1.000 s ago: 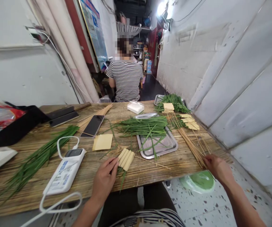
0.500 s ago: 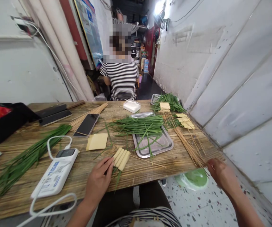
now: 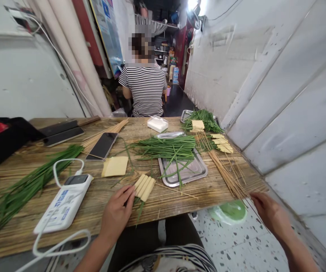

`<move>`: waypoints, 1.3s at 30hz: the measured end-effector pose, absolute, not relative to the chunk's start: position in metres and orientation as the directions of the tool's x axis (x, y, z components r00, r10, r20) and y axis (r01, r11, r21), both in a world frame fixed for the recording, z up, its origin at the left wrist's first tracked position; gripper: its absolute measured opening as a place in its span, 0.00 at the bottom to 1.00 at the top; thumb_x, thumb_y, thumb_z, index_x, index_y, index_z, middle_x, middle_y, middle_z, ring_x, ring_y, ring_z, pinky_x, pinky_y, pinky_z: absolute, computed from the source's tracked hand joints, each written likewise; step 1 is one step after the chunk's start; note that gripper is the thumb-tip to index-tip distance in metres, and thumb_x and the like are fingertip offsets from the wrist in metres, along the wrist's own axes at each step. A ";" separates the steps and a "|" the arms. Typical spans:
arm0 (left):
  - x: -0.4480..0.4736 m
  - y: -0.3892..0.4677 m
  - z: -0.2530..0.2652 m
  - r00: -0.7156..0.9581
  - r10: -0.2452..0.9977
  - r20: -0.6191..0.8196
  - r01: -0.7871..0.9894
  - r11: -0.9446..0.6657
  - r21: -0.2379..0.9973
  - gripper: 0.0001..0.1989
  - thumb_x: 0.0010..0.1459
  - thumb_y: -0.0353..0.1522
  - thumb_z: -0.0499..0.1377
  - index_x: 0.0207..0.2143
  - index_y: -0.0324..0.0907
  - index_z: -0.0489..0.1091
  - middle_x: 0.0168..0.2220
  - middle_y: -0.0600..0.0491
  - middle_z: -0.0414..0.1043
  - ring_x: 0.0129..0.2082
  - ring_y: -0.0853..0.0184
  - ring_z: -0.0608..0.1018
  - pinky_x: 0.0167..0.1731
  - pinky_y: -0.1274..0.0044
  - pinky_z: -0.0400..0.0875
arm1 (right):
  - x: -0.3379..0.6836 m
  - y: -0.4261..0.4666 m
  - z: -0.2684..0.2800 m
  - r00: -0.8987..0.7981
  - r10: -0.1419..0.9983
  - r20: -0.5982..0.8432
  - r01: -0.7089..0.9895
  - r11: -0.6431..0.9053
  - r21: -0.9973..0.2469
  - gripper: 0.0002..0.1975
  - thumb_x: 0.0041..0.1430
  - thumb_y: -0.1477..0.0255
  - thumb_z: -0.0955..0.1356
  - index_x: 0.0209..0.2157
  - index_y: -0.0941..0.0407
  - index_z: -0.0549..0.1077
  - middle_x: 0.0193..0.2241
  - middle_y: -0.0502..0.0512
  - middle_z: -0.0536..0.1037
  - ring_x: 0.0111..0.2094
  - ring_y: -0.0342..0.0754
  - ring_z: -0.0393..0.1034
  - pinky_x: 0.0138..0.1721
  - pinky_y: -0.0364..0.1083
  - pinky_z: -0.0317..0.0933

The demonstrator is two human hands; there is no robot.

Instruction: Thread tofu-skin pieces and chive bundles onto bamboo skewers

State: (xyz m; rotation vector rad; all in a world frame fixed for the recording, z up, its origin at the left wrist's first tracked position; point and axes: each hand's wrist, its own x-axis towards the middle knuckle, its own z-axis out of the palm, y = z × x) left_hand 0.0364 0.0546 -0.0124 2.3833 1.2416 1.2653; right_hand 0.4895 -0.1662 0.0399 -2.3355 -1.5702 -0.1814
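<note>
My left hand [image 3: 118,211] pinches the left side of a row of pale yellow tofu-skin rolls [image 3: 145,187], with green chive ends poking out below them. They rest on the wooden table near its front edge. At the table's right corner, my right hand [image 3: 272,213] has its fingers closed at the near ends of a bundle of bamboo skewers [image 3: 227,175]. One thin skewer slants down beside those fingers, and its grip is partly hidden. Left of the rolls lies a stack of flat tofu-skin sheets [image 3: 115,166]. A single skewer [image 3: 177,191] lies right of the rolls.
A metal tray [image 3: 184,175] carries chives [image 3: 168,147]. Finished skewers of rolls [image 3: 222,143] lie at the right by another chive tray. On the left are a phone [image 3: 103,145], a white power strip [image 3: 63,204] with cable, and more chives [image 3: 32,185]. A person in stripes [image 3: 144,90] sits beyond.
My right hand has shifted slightly right and down at the skewer ends, and a thin skewer now shows beside it. My left hand stays on the rolls. The view has tilted slightly.
</note>
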 end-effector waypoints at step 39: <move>0.060 0.033 0.001 0.226 0.813 0.537 0.738 -0.503 0.450 0.26 0.50 0.32 0.62 0.53 0.39 0.64 0.47 0.42 0.72 0.49 0.56 0.73 0.50 0.62 0.69 | 0.298 -0.098 0.016 -0.243 0.932 0.270 0.863 0.335 -0.379 0.22 0.62 0.77 0.57 0.56 0.52 0.66 0.38 0.54 0.76 0.33 0.42 0.73 0.34 0.40 0.69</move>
